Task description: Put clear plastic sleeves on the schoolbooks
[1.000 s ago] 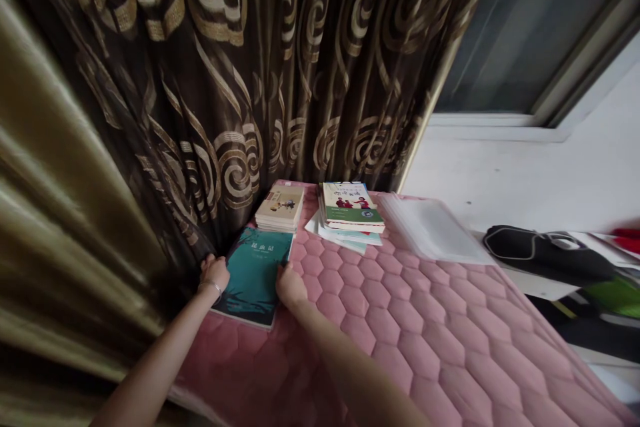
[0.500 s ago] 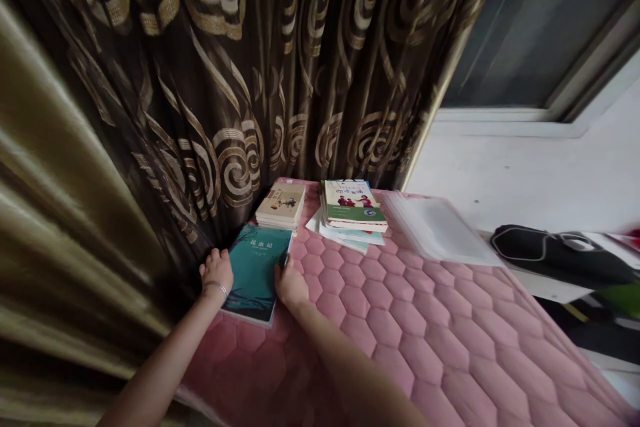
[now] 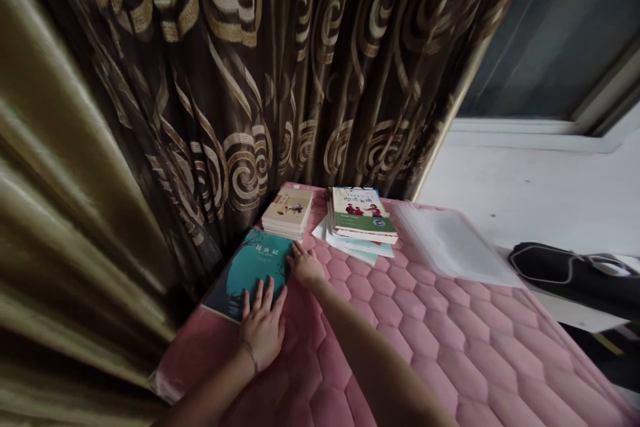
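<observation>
A teal book [image 3: 245,263] with dark branch patterns and white characters lies flat on a pink quilted cover [image 3: 425,320], touching or nearly touching a stack of beige books [image 3: 289,210]. My left hand [image 3: 264,321], a thin bracelet at its wrist, is open, its spread fingers resting over the book's lower right part. At the upper right edge of the same book, my right hand [image 3: 306,267] is open, fingers stretched out and touching that edge.
Right of the beige stack sits another pile of books [image 3: 363,213] on loose papers [image 3: 350,250]. Farther right lie clear plastic sheets [image 3: 455,243]. A brown patterned curtain [image 3: 320,80] hangs behind, and a black case [image 3: 545,267] is at the far right.
My left hand has gone from the teal book's left edge to its lower right. My right hand has shifted up along the right edge. The book's near end has swung left.
</observation>
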